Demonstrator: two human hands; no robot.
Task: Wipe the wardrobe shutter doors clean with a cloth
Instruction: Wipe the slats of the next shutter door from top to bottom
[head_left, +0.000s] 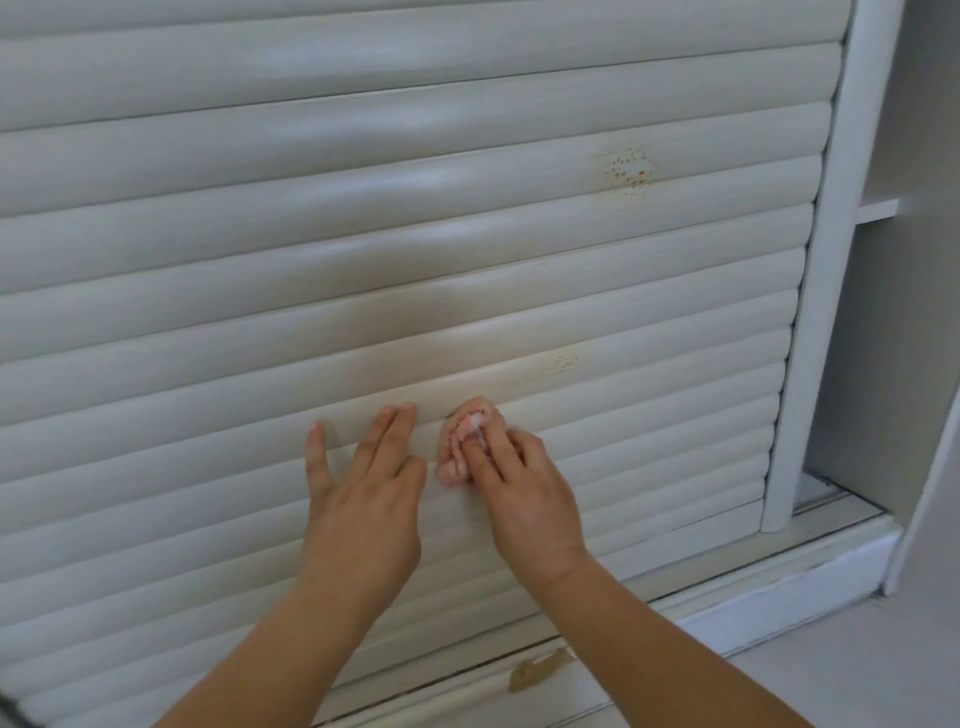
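We press the small pink cloth (464, 441) against a low slat of the shutter door (415, 249) with our right hand (524, 488), fingers curled over it, while our left hand (363, 488) lies flat and empty beside it, bracing the slats. We should rub along each slat's groove, then work up to the brown speckled stains (629, 169) at the upper right

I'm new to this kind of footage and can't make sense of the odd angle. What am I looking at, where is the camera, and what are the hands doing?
There is no machine here: a person wears one wide-angle camera on the head, looking forward and down at their own two hands. In front is a white slatted wardrobe shutter. The left hand lies flat against the slats with straight fingers, holding nothing. The right hand presses a small bunched pink cloth against a slat. Up and right of it are two patches of brownish spots. Below, the frame shows a chipped patch.
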